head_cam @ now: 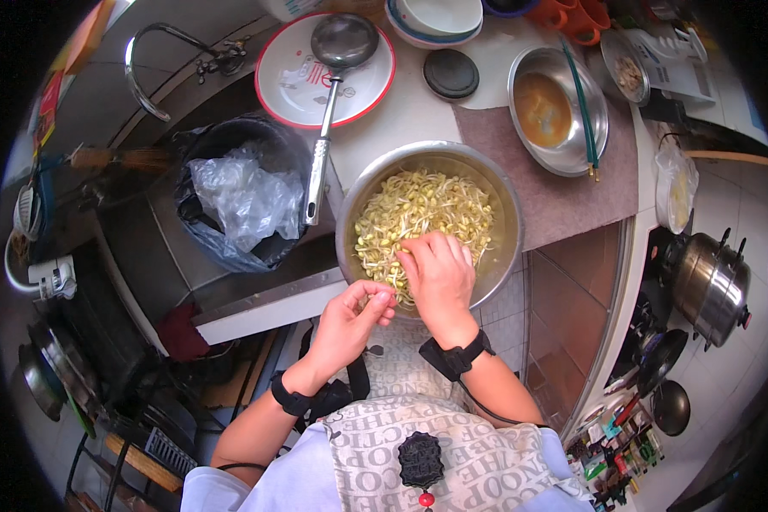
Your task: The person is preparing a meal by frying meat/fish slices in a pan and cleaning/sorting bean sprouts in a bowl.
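Note:
A round stainless steel bowl [511,256] full of soybean sprouts [425,205] stands before me, at the counter's front edge. My right hand [441,275] reaches over its near side, palm down. The yellow head of a bean sprout [406,249] shows between its thumb and forefinger. Lower and to the left, my left hand [361,313] is at the bowl's near rim. Its thumb and forefinger meet at the tips, and whatever may be pinched there is too small to make out. Both wrists wear black straps.
Left of the bowl, a black-bag-lined bin [243,249] holds crumpled clear plastic [246,192]. A ladle [333,96] lies across a red-rimmed plate [278,77], its handle reaching towards the bowl. Behind right, green chopsticks [579,105] rest on a metal basin [592,147] with brownish liquid.

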Demonstrator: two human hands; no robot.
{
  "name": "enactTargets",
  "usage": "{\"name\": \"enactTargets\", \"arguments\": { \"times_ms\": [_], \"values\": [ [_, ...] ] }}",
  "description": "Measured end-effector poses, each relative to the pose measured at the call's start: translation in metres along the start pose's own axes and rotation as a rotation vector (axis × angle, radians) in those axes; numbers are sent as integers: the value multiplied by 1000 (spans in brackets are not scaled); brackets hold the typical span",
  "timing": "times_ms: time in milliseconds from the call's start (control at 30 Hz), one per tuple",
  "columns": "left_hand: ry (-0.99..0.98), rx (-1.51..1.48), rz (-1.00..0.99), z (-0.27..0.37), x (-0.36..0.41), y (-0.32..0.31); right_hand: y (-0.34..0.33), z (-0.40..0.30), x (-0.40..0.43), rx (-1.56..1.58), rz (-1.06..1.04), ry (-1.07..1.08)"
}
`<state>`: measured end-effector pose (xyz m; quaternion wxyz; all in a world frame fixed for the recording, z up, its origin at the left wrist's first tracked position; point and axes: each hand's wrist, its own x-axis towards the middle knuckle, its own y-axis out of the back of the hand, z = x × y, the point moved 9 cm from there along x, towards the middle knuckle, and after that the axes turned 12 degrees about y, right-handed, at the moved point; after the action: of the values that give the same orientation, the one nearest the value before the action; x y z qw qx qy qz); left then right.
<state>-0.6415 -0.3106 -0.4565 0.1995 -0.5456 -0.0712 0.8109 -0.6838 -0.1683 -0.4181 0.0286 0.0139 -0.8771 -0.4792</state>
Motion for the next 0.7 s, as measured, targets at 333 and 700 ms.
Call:
{"name": "enactTargets", "arguments": {
  "times_ms": [333,700],
  "values": [
    [-17,-18,20,-2,-1,3,30,25,-27,149,75,-163],
    [-9,-316,6,-9,5,7,23,-46,-21,254,-61,92]
  ]
}}
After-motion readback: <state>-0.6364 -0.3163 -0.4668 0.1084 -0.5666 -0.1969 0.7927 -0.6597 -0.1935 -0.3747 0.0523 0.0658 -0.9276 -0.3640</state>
